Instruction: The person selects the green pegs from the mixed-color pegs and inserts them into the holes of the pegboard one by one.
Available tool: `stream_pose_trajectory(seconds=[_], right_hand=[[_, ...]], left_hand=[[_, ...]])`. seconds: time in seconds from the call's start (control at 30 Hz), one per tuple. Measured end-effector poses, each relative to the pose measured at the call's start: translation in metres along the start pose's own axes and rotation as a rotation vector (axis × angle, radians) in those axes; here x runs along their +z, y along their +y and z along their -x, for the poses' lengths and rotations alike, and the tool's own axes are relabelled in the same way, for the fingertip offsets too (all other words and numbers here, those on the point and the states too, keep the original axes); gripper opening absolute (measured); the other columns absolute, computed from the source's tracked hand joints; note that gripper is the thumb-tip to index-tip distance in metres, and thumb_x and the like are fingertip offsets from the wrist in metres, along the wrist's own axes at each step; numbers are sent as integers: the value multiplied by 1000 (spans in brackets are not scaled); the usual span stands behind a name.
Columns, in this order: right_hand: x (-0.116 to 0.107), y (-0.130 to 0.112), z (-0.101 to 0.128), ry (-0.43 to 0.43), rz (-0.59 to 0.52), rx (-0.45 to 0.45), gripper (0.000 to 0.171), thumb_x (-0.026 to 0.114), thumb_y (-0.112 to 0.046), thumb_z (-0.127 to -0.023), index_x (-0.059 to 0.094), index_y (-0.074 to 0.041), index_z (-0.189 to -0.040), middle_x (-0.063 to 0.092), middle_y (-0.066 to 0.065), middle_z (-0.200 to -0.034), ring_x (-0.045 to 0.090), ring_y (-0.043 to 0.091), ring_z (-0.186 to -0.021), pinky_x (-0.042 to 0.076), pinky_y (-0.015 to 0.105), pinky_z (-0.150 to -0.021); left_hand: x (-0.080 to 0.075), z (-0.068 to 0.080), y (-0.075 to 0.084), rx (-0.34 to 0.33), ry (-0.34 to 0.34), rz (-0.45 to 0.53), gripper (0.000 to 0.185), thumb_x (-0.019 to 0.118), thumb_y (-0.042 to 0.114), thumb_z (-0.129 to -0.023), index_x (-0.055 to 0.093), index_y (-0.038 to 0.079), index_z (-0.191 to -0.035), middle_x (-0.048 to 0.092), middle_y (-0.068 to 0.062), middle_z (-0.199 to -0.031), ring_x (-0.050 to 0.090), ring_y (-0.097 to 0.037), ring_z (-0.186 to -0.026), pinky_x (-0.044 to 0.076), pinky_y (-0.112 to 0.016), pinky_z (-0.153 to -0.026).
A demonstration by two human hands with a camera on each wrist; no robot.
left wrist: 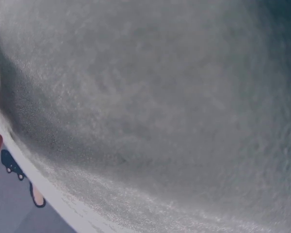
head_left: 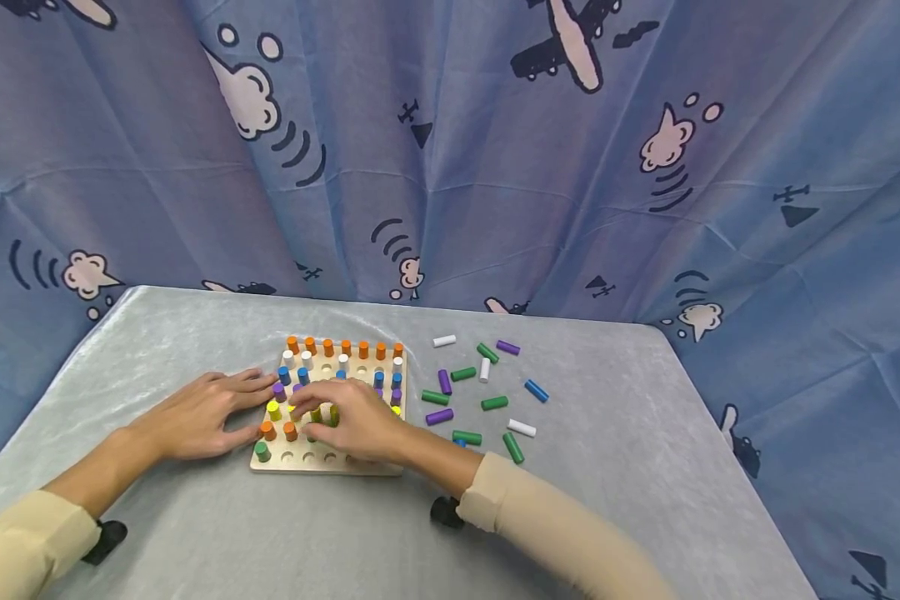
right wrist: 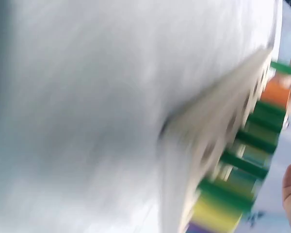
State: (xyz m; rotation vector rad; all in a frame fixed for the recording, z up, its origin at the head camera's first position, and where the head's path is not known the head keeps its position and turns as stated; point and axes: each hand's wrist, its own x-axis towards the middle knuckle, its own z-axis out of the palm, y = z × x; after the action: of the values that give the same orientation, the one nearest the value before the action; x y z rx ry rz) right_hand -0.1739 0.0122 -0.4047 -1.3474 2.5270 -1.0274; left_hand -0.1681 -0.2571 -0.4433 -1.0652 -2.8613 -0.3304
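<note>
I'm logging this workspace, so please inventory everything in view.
Table: 1, grey-covered, centre
Curtain: 1, blue-purple, behind the table
Pegboard: 1, pale wood, on the table
Standing pegs: many, some hidden; six colours, in the pegboard
Loose green pegs: 6, green, right of the pegboard
Loose white pegs: 3, white, there
Loose purple pegs: 3, purple, there
Loose blue pegs: 2, blue, there, one mostly hidden
Sleeves: 2, beige, bottom of head view
Wrist devices: 2, black, by the sleeves
Left hand: 1, bare, at the pegboard's left edge
Right hand: 1, bare, over the pegboard
</note>
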Motion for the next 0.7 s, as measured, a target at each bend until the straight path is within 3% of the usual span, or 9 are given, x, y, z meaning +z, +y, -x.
stream_pose_trajectory(seconds=[0.13, 0.37, 0.7], right_hand=[[-24, 25, 14, 73, -46, 78, 33, 75, -5, -88, 67, -5, -120, 75, 2, -105, 65, 12, -107, 50, 30, -93], [-60, 64, 38, 186, -45, 231, 33, 73, -3, -89, 66, -3, -121, 75, 7, -104, 67, 23, -99, 48, 50, -94], [-91, 100, 65, 271, 42, 348, 34, 74, -4, -88, 67, -7, -121, 76, 5, -103, 66, 22, -97, 49, 51, -89]], left_hand=[[-1, -1, 1, -11, -20, 0, 57, 65, 41, -93, 60, 4, -136, 54, -10, -145, 50, -37, -132, 44, -59, -95], [0, -1, 2, -17, -31, 2, 58, 64, 43, -93, 61, 3, -136, 54, -10, -145, 49, -37, -133, 44, -59, -95], [1, -1, 1, -10, -18, -1, 58, 65, 42, -93, 62, 3, -135, 54, -10, -145, 50, -37, -132, 44, -59, -95]])
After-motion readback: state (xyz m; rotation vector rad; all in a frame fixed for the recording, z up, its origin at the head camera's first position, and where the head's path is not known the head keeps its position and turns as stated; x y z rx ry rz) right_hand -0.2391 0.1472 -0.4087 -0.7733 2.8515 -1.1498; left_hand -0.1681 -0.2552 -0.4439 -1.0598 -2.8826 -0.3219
